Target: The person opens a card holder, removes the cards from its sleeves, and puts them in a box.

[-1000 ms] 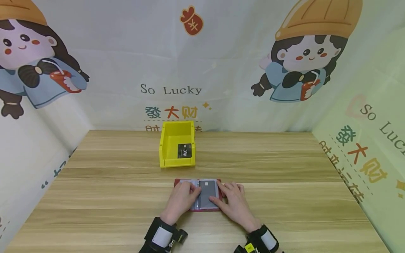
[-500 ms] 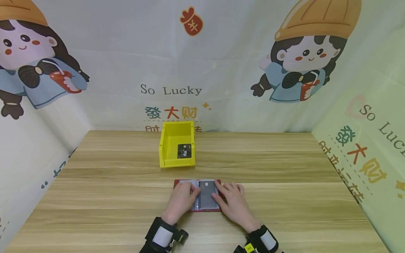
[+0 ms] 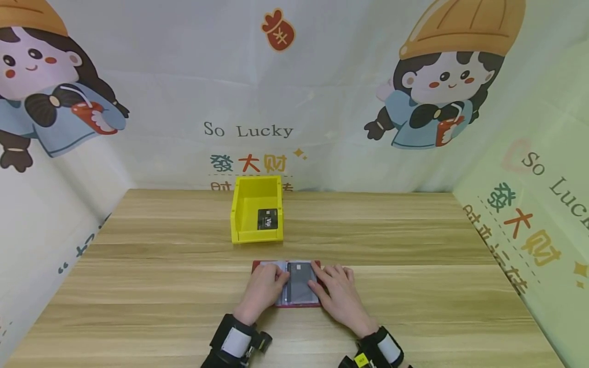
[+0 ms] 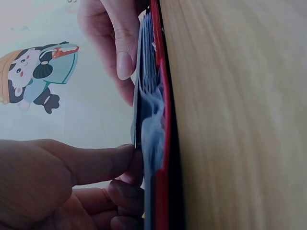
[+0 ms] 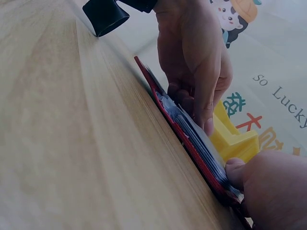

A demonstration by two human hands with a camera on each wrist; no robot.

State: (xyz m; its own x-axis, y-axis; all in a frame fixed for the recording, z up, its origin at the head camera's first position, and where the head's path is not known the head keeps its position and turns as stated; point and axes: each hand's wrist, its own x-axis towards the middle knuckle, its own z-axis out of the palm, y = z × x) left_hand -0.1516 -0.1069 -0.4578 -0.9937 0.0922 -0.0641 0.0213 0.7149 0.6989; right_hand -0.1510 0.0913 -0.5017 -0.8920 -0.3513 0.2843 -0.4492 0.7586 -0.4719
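An open card holder (image 3: 298, 306) with a red cover and clear sleeves lies on the table. On its right-hand page is a grey card (image 3: 300, 289) with a small light chip. My left hand (image 3: 262, 289) lies over the left page, its thumb and curled fingers pinching the card's edge by the spine. Whether the sleeve is pinched too, I cannot tell. My right hand (image 3: 338, 294) rests on the right side of the holder. Its thumb presses the page near the card's right edge, and its index finger touches the upper right corner.
Behind the holder stands a yellow bin (image 3: 257, 237) with a black Vip card (image 3: 267, 219) inside. The wooden table (image 3: 152, 286) meets a printed backdrop (image 3: 331, 112) at the back and sides. Both wrists wear black straps.
My right thumb has moved slightly right over the card, and the index finger a little left. My left hand stays at almost the same place.
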